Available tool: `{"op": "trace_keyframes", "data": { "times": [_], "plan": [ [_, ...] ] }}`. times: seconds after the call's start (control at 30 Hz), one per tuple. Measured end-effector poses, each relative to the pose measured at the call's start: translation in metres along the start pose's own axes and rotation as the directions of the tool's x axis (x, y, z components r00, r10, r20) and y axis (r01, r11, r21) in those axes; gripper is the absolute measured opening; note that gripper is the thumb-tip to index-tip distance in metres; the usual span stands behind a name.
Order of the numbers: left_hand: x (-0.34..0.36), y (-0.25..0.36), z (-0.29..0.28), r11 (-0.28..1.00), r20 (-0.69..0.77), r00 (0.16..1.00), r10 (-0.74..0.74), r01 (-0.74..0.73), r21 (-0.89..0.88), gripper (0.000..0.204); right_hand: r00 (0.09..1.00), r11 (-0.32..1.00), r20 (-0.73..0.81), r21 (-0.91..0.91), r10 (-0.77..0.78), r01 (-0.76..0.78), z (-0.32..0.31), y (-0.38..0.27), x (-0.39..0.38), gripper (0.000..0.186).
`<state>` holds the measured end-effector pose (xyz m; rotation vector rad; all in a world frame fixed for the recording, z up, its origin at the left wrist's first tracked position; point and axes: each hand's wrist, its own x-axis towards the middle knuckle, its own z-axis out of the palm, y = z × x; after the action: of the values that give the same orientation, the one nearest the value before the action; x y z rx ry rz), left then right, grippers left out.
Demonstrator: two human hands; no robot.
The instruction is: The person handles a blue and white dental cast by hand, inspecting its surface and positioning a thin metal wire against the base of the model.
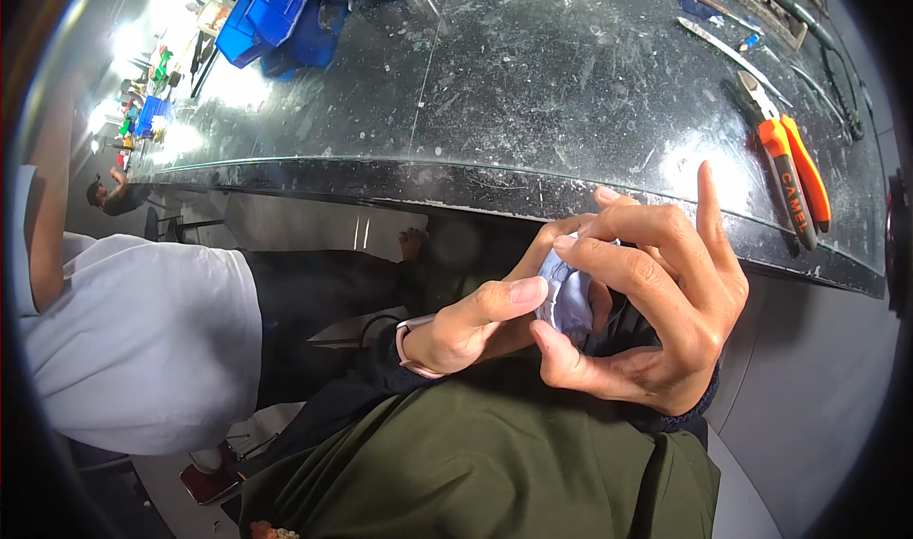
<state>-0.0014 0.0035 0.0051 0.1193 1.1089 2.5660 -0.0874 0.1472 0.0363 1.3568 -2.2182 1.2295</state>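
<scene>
Near the bench's front edge, below it in the view, both hands are closed around a small pale blue-grey moulded piece [569, 303] with a ridged side, resembling a dental cast. My left hand [471, 325] has its thumb along the piece's left side, its other fingers partly hidden behind. My right hand [670, 301] grips it from the right, fingertips over the top and thumb at the lower left, with the little finger raised. Orange-handled cutting pliers [799, 173] lie on the bench to the upper right.
The dark glass-topped bench [399, 92] holds blue bins [266, 16], long metal tools [732, 54] and small clutter along the far left. A person in a white top [143, 339] sits close at my left. Another person [109, 192] is farther along the bench.
</scene>
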Motion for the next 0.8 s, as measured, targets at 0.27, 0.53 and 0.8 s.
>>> {"op": "trace_keyframes", "data": {
  "times": [0.27, 0.53, 0.8],
  "plan": [
    [0.0, 0.006, 0.003, 0.999, 0.005, 0.999, -0.048, 0.048, 0.004, 0.065, 1.0, 1.0, -0.003, 0.004, -0.006, 0.006, 0.0, 0.001, -0.001, 0.038],
    [0.005, -0.006, -0.007, 0.999, 0.107, 0.994, 0.012, -0.008, -0.038, 0.068, 0.999, 0.999, -0.035, -0.018, -0.033, 0.032, -0.003, 0.002, 0.0, 0.047],
    [0.0, -0.004, -0.001, 0.995, 0.002, 0.999, 0.052, -0.052, -0.091, 0.07, 0.978, 0.987, -0.175, 0.093, -0.111, 0.129, 0.013, 0.008, -0.007, 0.056]
  ]
}}
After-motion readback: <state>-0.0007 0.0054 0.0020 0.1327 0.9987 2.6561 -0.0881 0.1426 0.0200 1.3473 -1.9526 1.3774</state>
